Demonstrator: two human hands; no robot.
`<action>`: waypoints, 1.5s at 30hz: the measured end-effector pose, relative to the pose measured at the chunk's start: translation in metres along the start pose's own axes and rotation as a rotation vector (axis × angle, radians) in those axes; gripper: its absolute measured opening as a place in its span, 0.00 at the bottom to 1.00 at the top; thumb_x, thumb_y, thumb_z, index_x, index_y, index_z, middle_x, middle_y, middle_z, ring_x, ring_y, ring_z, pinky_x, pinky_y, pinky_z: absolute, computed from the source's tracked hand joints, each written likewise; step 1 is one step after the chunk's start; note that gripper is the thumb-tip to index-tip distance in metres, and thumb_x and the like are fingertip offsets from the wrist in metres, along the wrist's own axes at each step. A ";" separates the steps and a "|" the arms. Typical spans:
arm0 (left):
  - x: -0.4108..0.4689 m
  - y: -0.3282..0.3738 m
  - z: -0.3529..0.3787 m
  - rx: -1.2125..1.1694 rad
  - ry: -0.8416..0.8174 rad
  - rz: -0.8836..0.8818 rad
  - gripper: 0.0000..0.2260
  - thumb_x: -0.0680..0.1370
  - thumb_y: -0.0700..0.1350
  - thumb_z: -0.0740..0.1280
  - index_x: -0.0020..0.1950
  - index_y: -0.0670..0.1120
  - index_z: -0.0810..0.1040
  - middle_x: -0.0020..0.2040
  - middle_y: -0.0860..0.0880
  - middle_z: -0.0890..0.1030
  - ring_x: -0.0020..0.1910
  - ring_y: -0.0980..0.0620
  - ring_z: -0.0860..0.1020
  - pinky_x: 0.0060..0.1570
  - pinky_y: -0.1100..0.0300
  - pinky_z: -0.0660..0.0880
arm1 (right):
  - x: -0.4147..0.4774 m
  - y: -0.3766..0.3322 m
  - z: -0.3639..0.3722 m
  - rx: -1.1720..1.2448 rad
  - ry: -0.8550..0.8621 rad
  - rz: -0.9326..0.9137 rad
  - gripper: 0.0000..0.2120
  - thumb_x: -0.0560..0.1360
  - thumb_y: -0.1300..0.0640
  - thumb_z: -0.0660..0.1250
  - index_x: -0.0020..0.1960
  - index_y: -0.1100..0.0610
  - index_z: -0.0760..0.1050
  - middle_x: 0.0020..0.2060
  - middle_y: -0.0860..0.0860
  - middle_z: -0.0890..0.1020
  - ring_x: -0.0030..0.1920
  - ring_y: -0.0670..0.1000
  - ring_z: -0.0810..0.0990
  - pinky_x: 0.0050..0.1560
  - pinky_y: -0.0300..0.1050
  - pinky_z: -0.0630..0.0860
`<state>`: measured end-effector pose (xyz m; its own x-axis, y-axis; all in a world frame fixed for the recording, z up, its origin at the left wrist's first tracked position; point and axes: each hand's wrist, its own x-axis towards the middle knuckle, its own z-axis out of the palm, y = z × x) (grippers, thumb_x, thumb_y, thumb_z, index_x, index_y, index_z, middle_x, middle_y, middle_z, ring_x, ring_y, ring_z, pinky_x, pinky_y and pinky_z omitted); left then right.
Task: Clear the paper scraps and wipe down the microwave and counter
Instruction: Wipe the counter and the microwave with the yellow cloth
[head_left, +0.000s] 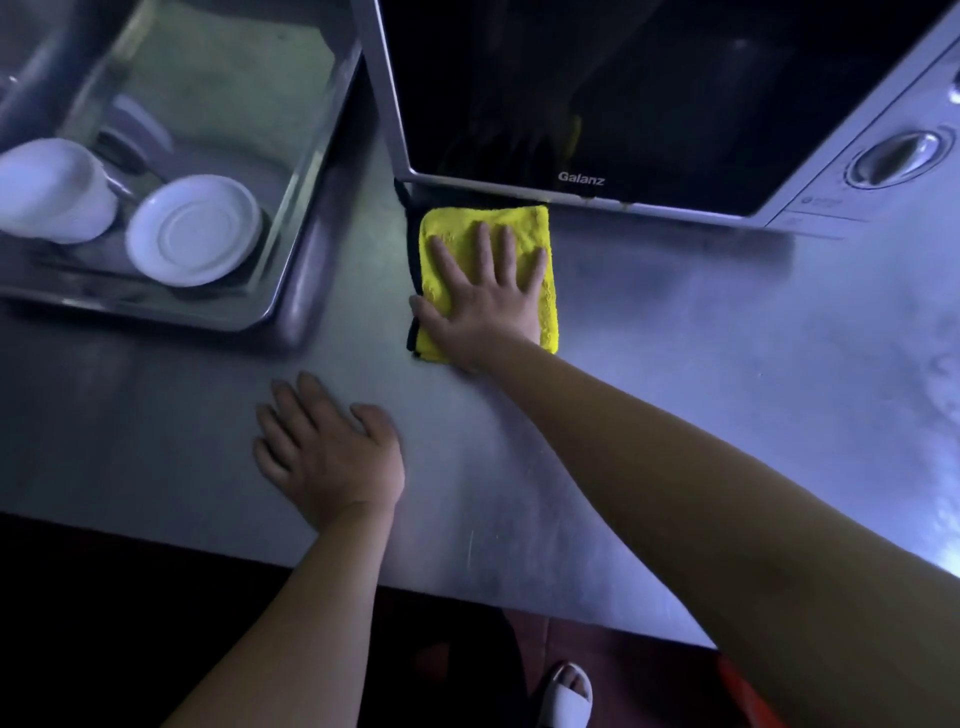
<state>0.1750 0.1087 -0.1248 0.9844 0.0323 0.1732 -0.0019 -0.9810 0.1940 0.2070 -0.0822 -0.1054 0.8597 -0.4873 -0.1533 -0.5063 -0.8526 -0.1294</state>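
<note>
A right hand (485, 296), fingers spread flat, pressed a yellow cloth (530, 228) beside a Galanz microwave (582, 179); the left hand (332, 452) lay flat on the counter (727, 338) near a sink (291, 291) of dishes (195, 228).

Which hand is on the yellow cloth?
The right hand presses flat on the yellow cloth; the left hand rests on the counter itself.

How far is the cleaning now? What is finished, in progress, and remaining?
Looks done: no paper scraps show on the steel counter. In hand: the right hand presses a folded yellow cloth flat on the counter, before the Galanz microwave; the left hand rests flat nearby. Left: cloudy marks at the counter's right side; whether the microwave was wiped cannot be told.
</note>
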 end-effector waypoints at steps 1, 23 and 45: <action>0.000 0.000 -0.001 -0.007 -0.007 -0.001 0.27 0.76 0.51 0.55 0.72 0.42 0.69 0.75 0.40 0.68 0.73 0.38 0.66 0.70 0.43 0.60 | -0.010 0.004 0.000 -0.003 -0.013 -0.063 0.37 0.74 0.26 0.38 0.80 0.36 0.41 0.82 0.53 0.43 0.80 0.59 0.37 0.72 0.71 0.34; 0.000 0.003 -0.015 -0.105 -0.171 -0.041 0.29 0.76 0.51 0.53 0.77 0.44 0.64 0.78 0.42 0.64 0.77 0.40 0.60 0.73 0.44 0.54 | -0.266 0.041 0.044 0.145 0.012 0.577 0.36 0.77 0.29 0.45 0.80 0.39 0.39 0.82 0.55 0.43 0.80 0.59 0.35 0.74 0.70 0.37; 0.060 -0.104 -0.061 -1.089 -0.892 0.015 0.16 0.77 0.35 0.62 0.59 0.48 0.83 0.68 0.52 0.77 0.74 0.57 0.67 0.69 0.61 0.65 | -0.054 -0.095 0.015 -0.025 -0.084 -0.038 0.40 0.72 0.22 0.42 0.78 0.34 0.35 0.81 0.51 0.40 0.80 0.56 0.34 0.75 0.68 0.35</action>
<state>0.2237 0.2246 -0.0761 0.7616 -0.5096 -0.4003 0.2574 -0.3291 0.9085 0.2081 0.0279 -0.0995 0.8692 -0.4374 -0.2307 -0.4702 -0.8754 -0.1120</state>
